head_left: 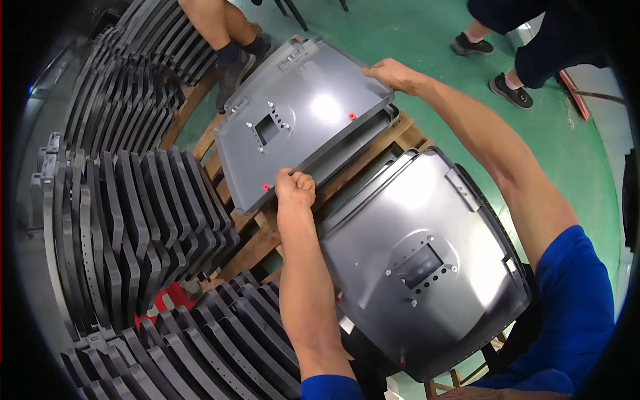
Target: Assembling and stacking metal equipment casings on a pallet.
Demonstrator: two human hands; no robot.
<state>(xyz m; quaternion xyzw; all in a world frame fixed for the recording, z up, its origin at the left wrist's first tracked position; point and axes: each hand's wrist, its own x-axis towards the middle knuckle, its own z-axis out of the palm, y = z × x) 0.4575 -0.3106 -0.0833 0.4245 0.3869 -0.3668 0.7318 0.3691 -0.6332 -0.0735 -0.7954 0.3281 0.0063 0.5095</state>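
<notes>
Leftward of right hand (395, 75), beyond left hand (295, 189): grey panel (310, 120).

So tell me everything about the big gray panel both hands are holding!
The gray panel looks like shiny metal, with folded edges. It has a dark rectangular opening, small holes beside it, pale pegs around it, a far-edge bracket, and two red spots by the near edge. That edge stands above another panel, with a gap between. The left hand grips it there; the right hand grips its right corner.
</notes>
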